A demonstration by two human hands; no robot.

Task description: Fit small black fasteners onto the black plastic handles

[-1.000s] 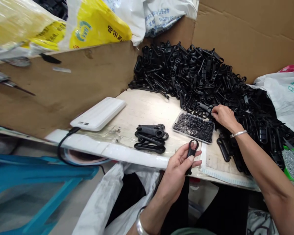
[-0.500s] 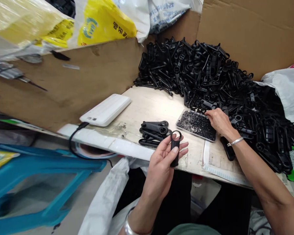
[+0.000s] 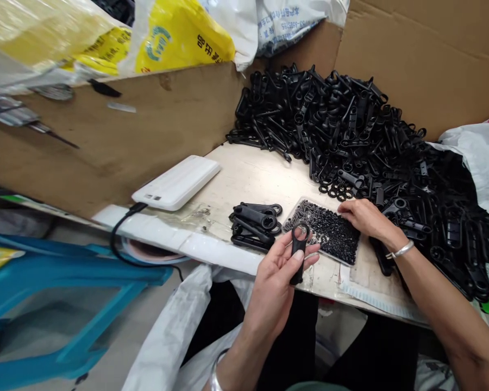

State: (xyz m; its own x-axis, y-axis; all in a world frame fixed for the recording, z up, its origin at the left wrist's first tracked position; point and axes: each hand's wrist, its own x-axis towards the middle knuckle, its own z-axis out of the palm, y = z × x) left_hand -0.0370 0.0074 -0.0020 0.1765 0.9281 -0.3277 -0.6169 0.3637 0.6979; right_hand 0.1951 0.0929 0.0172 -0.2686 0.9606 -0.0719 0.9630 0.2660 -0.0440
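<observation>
Left-hand grip (image 3: 277,267): thumb and fingers pinch a black ring-ended part (image 3: 298,254), ring end up, above the worktop's (image 3: 255,168) front edge. Right-hand grip (image 3: 363,218): fingers curled at the right side of the clear tray (image 3: 338,257); whether they pinch anything cannot be told. Against half a second earlier, the tray sits nearer the front edge, with black rings (image 3: 337,191) more exposed behind it. The small stack (image 3: 255,222) remains left of the tray.

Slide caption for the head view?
Left hand holds a ring-ended black part; right hand at clear tray of small black pieces.
</observation>
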